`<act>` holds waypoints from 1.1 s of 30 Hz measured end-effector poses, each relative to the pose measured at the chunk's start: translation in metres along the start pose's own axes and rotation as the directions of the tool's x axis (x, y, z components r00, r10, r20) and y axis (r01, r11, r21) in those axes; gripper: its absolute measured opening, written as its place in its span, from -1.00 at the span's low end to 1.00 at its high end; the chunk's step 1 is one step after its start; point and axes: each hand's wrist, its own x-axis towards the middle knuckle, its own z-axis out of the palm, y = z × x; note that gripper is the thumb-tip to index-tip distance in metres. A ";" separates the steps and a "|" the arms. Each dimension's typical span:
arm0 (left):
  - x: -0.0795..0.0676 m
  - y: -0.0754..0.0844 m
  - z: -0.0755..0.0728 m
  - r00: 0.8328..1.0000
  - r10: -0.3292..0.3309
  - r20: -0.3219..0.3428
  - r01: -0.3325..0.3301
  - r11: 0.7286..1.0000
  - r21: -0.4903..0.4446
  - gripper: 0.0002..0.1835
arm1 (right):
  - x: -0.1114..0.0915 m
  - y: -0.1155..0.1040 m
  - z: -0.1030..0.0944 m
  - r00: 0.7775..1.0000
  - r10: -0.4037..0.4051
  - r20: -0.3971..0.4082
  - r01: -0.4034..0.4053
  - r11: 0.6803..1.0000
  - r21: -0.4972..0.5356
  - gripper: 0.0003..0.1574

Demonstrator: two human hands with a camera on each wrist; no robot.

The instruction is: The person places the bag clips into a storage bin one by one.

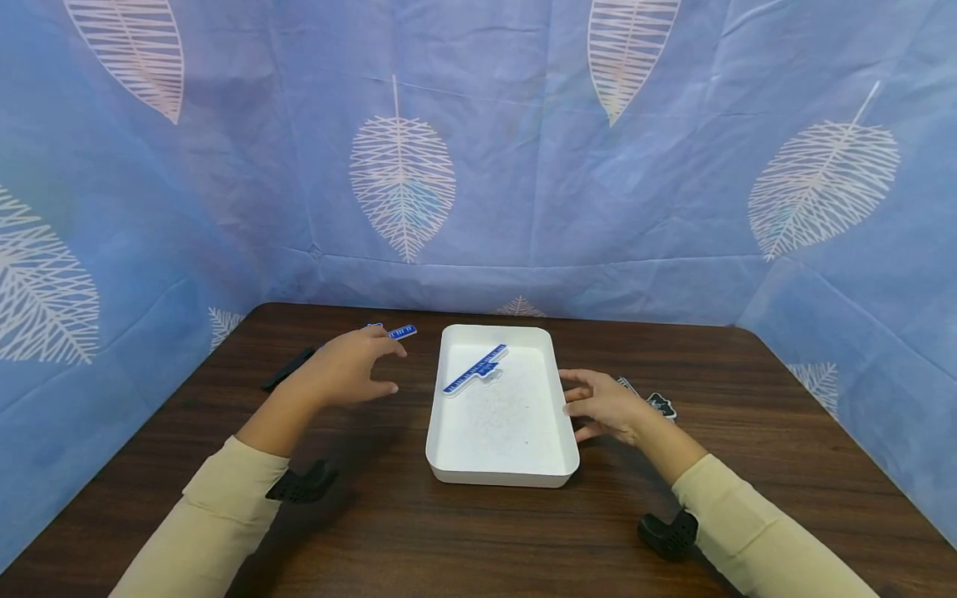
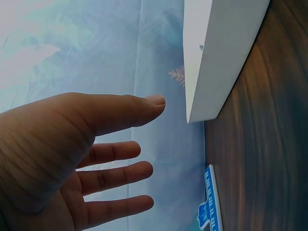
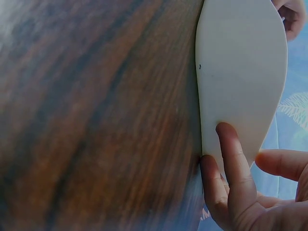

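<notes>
A person's left hand [image 1: 347,365] hovers above a dark wooden table [image 1: 478,536], fingers loosely extended and thumb held apart, while the right hand [image 1: 606,404] rests its outstretched fingertips against the outer right wall of a white tray [image 1: 516,432]. The rectangular tray sits between the two hands, its long axis running away from the person, one short end facing near and the other toward a blue leaf-patterned cloth [image 1: 493,191]. Inside, toward the far left, lies a blue-and-white clip [image 1: 471,373] with ruler-like marks, its long bar set on a diagonal: one end points near and left, the other far and right, and its grip juts toward the tray's right side. Another blue clip [image 1: 402,332] lies on the table beyond the left hand, partly hidden by it; the visible end of its bar points right and slightly away, toward the tray. A dark, narrow object [image 1: 287,371] slants beside the left forearm, its near end pointing left, the rest covered. Behind the right hand, a black-and-white item [image 1: 661,405] shows on the table, partly screened by the wrist.
</notes>
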 end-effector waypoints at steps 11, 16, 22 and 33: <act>-0.016 -0.017 -0.005 0.996 -0.074 -0.043 0.072 0.997 -0.041 -0.55 | 0.001 0.003 -0.001 1.000 -0.004 0.000 0.004 1.000 0.009 -0.12; -0.021 -0.023 -0.004 0.995 -0.088 -0.049 0.086 0.996 -0.039 -0.55 | 0.001 0.003 -0.001 1.000 -0.005 0.002 0.005 1.000 0.009 -0.12; -0.025 -0.028 -0.005 0.989 -0.136 -0.057 0.133 0.990 -0.045 -0.55 | 0.001 0.004 -0.001 1.000 -0.012 0.005 0.012 1.000 0.012 -0.11; -0.031 -0.041 0.000 0.975 -0.215 -0.056 0.210 0.975 -0.078 -0.51 | 0.001 0.004 -0.001 1.000 -0.015 0.001 0.015 1.000 0.011 -0.11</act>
